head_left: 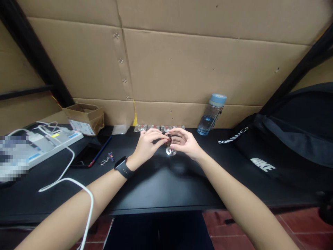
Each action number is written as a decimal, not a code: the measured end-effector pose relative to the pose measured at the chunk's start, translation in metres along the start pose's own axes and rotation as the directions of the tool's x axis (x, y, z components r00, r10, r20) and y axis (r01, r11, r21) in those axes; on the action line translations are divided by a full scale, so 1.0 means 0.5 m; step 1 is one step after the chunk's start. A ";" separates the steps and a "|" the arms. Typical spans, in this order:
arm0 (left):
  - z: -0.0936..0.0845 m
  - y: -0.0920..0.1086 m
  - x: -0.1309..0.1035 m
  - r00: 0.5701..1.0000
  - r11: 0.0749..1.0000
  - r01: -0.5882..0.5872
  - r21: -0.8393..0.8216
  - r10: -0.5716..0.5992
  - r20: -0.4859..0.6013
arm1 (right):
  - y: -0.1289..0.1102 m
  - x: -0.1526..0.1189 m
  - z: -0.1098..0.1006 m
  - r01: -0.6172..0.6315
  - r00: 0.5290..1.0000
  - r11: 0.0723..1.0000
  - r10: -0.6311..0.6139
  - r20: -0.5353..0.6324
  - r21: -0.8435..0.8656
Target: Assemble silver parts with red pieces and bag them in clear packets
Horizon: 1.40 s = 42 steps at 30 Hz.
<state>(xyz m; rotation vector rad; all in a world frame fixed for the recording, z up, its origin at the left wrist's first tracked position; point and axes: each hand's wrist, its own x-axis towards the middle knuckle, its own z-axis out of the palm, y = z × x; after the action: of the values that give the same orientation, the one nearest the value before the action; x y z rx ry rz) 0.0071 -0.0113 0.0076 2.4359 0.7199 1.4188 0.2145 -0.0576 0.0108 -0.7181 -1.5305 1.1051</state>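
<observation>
Though partly exposed below, shiny metal piece [171,151] in narrow grip of left hand [150,139] and right hand [187,143]

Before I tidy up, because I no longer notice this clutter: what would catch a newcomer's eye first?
Near the centre, the left hand and right hand meet at a shiny piece. Behind, toward the right, stands a blue-capped bottle. A black bag fills the far right.
</observation>
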 end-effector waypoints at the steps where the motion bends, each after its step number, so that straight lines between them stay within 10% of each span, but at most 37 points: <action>1: 0.000 0.001 0.000 1.000 1.000 0.004 0.003 -0.005 0.004 | 0.001 0.000 -0.001 0.000 1.000 1.000 0.000 -0.003 -0.002; 26: 0.010 0.013 -0.006 0.999 0.983 0.008 0.183 -0.002 -0.032 | 0.009 0.000 0.007 -0.033 0.997 0.999 0.031 -0.067 -0.026; 42: 0.026 0.002 -0.010 0.995 0.992 0.097 -0.076 -0.099 -0.023 | 0.007 0.002 -0.002 -0.067 0.991 0.992 0.054 -0.122 -0.105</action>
<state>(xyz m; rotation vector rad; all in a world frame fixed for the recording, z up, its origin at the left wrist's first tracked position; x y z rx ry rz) 0.0164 -0.0141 -0.0021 2.2967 0.7676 1.4175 0.2150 -0.0549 0.0079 -0.8951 -1.4842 1.0105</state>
